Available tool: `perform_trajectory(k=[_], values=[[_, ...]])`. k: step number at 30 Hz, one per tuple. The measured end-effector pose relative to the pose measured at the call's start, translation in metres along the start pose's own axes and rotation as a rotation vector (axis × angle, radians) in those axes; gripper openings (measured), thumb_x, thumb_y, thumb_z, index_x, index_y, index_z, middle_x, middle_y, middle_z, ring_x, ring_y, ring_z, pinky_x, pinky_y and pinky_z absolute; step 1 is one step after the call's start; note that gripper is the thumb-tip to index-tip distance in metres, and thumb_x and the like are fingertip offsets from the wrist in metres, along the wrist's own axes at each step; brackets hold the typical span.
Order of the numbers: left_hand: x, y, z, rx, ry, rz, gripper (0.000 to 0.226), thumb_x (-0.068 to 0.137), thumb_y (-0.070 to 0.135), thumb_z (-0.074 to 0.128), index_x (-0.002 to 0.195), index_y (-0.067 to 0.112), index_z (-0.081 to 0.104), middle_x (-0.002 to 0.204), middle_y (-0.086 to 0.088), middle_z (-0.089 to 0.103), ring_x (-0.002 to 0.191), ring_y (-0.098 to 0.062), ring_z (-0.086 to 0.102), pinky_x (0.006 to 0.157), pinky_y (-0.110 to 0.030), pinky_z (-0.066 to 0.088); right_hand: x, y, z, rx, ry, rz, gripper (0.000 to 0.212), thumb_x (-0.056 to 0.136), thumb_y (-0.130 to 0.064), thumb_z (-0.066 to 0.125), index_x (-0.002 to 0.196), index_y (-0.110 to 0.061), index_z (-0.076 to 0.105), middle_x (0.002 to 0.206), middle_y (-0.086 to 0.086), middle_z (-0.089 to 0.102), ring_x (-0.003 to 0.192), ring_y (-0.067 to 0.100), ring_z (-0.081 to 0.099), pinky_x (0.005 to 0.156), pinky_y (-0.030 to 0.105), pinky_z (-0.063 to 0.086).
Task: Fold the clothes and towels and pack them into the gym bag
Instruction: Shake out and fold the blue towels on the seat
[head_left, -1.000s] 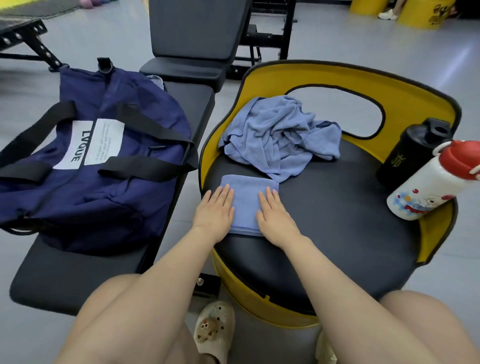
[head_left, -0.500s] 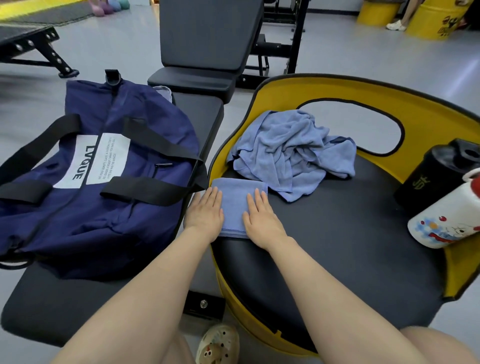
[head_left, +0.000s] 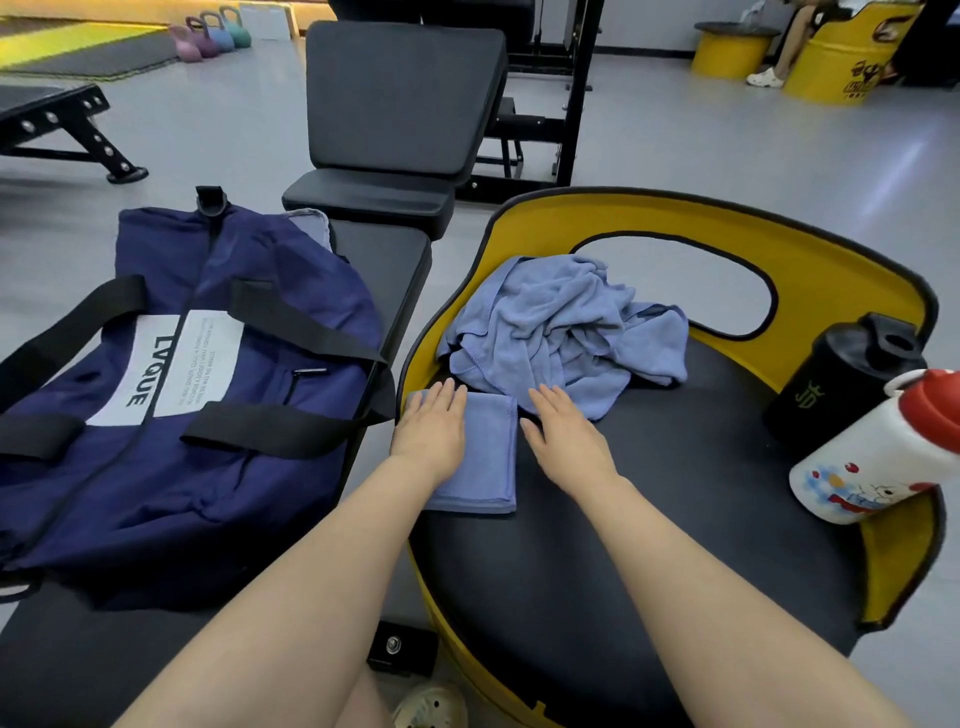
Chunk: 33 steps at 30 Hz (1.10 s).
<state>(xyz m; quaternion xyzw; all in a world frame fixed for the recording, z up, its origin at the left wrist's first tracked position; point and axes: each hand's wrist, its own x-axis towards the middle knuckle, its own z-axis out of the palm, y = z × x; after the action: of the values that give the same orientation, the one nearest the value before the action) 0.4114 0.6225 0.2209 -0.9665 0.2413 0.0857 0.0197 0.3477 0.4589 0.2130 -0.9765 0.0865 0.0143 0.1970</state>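
Folded towel: small blue rectangle, flat on the left edge of the black seat, just in front of the heap
Heap: crumpled blue cloth, unfolded, at the back left of the seat, against the yellow backrest
Bag: navy duffel with black straps and a white LVQUE label, lying on the bench to the left of the seat; zip line runs along the top, contents not visible; a bit of pale blue fabric shows at its far end
Left hand: flat, fingers straight and together, palm down on the left part of the folded towel, holding nothing
Right hand: flat, fingers straight, palm down on the seat just right of the folded towel, fingertips near the heap's front edge; contact with the towel's edge cannot be told
Black bottle: upright on the right side of the seat, by the backrest
White bottle: red cap, cartoon print, tilted, just in front of the black bottle
Kettlebells: a coloured row on the floor far behind
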Motion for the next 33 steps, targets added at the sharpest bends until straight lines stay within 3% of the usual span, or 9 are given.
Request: perform_trajectory(k=[6,10,14,16,18,20,22,26,33], values=[[0.035,0.008,-0.014,-0.126,-0.053,-0.021,0.069,0.094,-0.005,0.032,0.153,0.017,0.002,0.160,-0.006,0.000,0.147,-0.026,0.005,0.118,-0.034,0.008,0.025,0.023,-0.005,-0.091,0.023,-0.008,0.041,0.101,-0.025,0.044,0.140,-0.014,0.040,0.147,0.001,0.038,0.132,0.018,0.038,0.084,0.030,0.042],[0.065,0.017,-0.005,-0.326,-0.058,-0.027,0.067,0.093,-0.005,0.034,0.152,0.020,0.014,0.151,-0.007,0.032,0.134,-0.034,0.034,0.108,-0.039,0.034,0.046,0.031,-0.001,-0.180,0.042,-0.045,0.035,0.097,-0.022,0.051,0.130,-0.011,0.051,0.132,0.005,0.050,0.123,0.023,0.042,0.084,0.031,0.039],[0.081,0.025,-0.006,-0.588,-0.055,-0.087,0.057,0.096,0.000,0.039,0.149,0.019,0.027,0.131,-0.014,0.052,0.120,-0.032,0.049,0.098,-0.038,0.044,0.056,0.030,0.000,-0.294,0.137,-0.107,0.020,0.072,-0.012,0.079,0.087,-0.008,0.067,0.088,0.007,0.061,0.082,0.026,0.058,0.056,0.028,0.033],[0.083,0.028,-0.009,-0.746,-0.037,-0.116,0.053,0.097,0.001,0.040,0.147,0.015,0.030,0.123,-0.013,0.055,0.113,-0.026,0.052,0.090,-0.029,0.043,0.061,0.031,-0.001,-0.253,0.180,-0.052,0.004,0.082,-0.008,0.066,0.085,-0.005,0.065,0.090,0.009,0.060,0.084,0.028,0.057,0.056,0.029,0.030],[0.085,0.031,-0.011,-0.878,-0.044,-0.142,0.054,0.096,-0.002,0.040,0.147,0.014,0.031,0.112,-0.010,0.055,0.104,-0.022,0.052,0.082,-0.021,0.042,0.062,0.030,-0.009,-0.114,0.152,0.083,0.019,0.094,-0.009,0.045,0.096,-0.005,0.063,0.101,0.009,0.060,0.093,0.027,0.055,0.061,0.030,0.031],[0.086,0.034,-0.012,-0.968,-0.063,-0.141,0.060,0.093,-0.007,0.043,0.148,0.014,0.030,0.108,-0.009,0.054,0.102,-0.021,0.053,0.088,-0.025,0.048,0.063,0.031,-0.016,-0.016,0.142,0.150,0.022,0.096,-0.011,0.042,0.100,-0.007,0.063,0.105,0.007,0.060,0.094,0.026,0.056,0.061,0.029,0.032],[0.084,0.039,-0.014,-0.935,-0.069,-0.102,0.065,0.090,-0.006,0.048,0.149,0.015,0.028,0.113,-0.013,0.057,0.106,-0.025,0.057,0.095,-0.035,0.048,0.059,0.030,-0.020,-0.011,0.076,0.129,0.019,0.095,-0.016,0.047,0.103,-0.008,0.063,0.110,0.008,0.058,0.097,0.026,0.055,0.063,0.029,0.036],[0.076,0.050,-0.016,-0.693,-0.049,-0.014,0.059,0.088,-0.004,0.050,0.141,0.020,0.038,0.124,-0.019,0.048,0.107,-0.032,0.055,0.088,-0.033,0.045,0.053,0.038,-0.013,-0.139,-0.138,0.071,0.037,0.090,-0.034,0.062,0.120,-0.015,0.058,0.123,0.007,0.049,0.114,0.027,0.048,0.078,0.032,0.041],[0.073,0.049,-0.014,-0.510,-0.049,0.043,0.048,0.084,0.016,0.068,0.127,0.016,0.044,0.127,-0.009,0.038,0.106,-0.027,0.054,0.088,-0.038,0.048,0.049,0.035,-0.018,-0.032,0.058,0.066,0.025,0.095,-0.033,0.053,0.101,-0.014,0.069,0.106,0.005,0.062,0.101,0.024,0.057,0.069,0.029,0.037]])
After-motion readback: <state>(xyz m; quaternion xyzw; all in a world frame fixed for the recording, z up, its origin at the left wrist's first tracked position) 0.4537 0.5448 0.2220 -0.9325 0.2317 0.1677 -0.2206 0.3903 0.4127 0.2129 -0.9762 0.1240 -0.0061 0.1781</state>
